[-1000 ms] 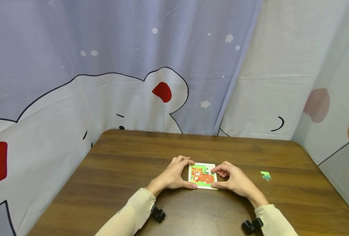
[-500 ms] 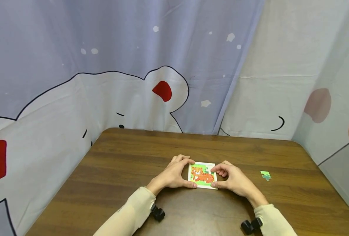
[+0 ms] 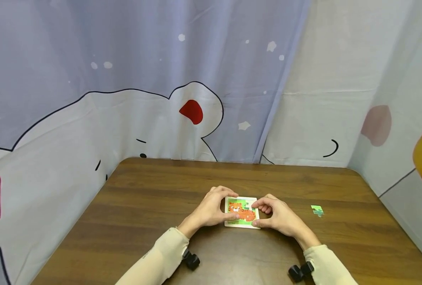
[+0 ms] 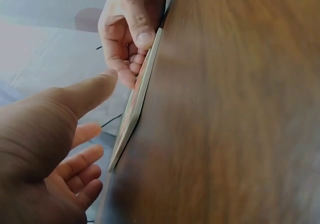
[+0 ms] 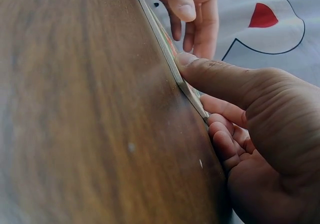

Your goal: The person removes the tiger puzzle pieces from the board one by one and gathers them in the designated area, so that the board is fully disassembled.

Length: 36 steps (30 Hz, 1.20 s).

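While a wooden table (image 3: 153, 178) lies beneath, the left hand (image 3: 211, 208) has thumb and fingers spread over one side of a puzzle tray (image 3: 241, 226), the right hand (image 3: 280, 215) grips the opposite edge, a tiger picture (image 3: 246, 215) mostly fills the tray between them, and a loose piece (image 3: 318, 211) lies outward of the right.

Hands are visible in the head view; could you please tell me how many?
2: the left hand at the left side of the puzzle, the right hand at its right.
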Each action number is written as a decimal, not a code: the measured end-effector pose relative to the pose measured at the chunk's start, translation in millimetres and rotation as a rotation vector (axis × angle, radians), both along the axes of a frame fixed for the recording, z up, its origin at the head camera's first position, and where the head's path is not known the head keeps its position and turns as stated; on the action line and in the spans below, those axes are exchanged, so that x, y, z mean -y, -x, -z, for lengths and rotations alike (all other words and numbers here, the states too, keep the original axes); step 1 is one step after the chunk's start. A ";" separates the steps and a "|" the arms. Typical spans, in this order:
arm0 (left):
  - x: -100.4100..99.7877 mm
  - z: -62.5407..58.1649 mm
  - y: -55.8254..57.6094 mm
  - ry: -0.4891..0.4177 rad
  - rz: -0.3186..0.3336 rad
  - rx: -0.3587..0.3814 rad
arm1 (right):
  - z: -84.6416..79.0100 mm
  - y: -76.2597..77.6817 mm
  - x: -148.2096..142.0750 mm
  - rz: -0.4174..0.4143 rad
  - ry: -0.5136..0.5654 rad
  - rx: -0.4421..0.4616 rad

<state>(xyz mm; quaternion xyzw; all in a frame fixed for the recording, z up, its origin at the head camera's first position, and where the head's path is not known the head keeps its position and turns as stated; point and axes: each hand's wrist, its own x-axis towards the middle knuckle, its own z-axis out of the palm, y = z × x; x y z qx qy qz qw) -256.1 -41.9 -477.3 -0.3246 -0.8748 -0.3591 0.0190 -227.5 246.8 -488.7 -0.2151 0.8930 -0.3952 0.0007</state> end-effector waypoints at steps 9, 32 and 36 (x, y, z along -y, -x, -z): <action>-3.2 6.4 -1.5 0.082 -0.002 -0.032 | -2.0 -0.2 -0.7 0.003 -0.014 0.015; -2.8 5.2 -4.1 0.067 0.011 0.000 | -1.5 -2.4 0.6 -0.009 0.049 0.019; -2.7 5.9 -3.9 0.063 0.011 -0.002 | -1.9 -2.7 -0.2 -0.022 0.092 0.026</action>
